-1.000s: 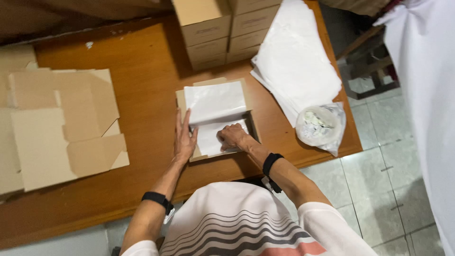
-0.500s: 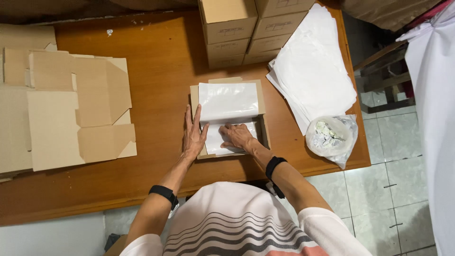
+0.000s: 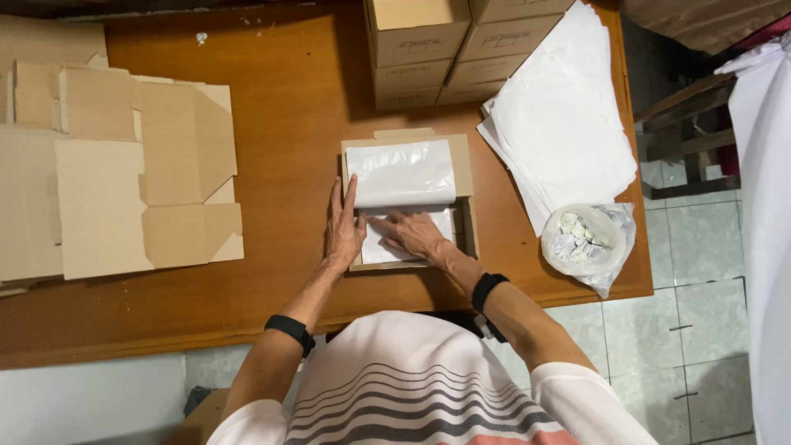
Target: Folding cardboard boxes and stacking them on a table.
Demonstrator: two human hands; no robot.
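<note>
An open cardboard box (image 3: 464,161) lies on the brown wooden table (image 3: 288,124) in front of me. White tissue paper (image 3: 401,172) lines it, its far half folded over the contents. My left hand (image 3: 343,230) rests flat along the box's left wall, fingers together and pointing away. My right hand (image 3: 414,231) presses flat on the white paper inside the near half of the box. Each wrist wears a black band.
Flat unfolded cardboard blanks (image 3: 124,173) lie at the left. Closed cardboard boxes (image 3: 437,45) are stacked at the far edge. A pile of white paper sheets (image 3: 568,124) lies at the right, with a clear plastic bag (image 3: 587,241) of small packets by the table's corner.
Both hands stay on the box; the right hand has slid a little across the paper inside. The camera has shifted, so everything sits further right in view.
</note>
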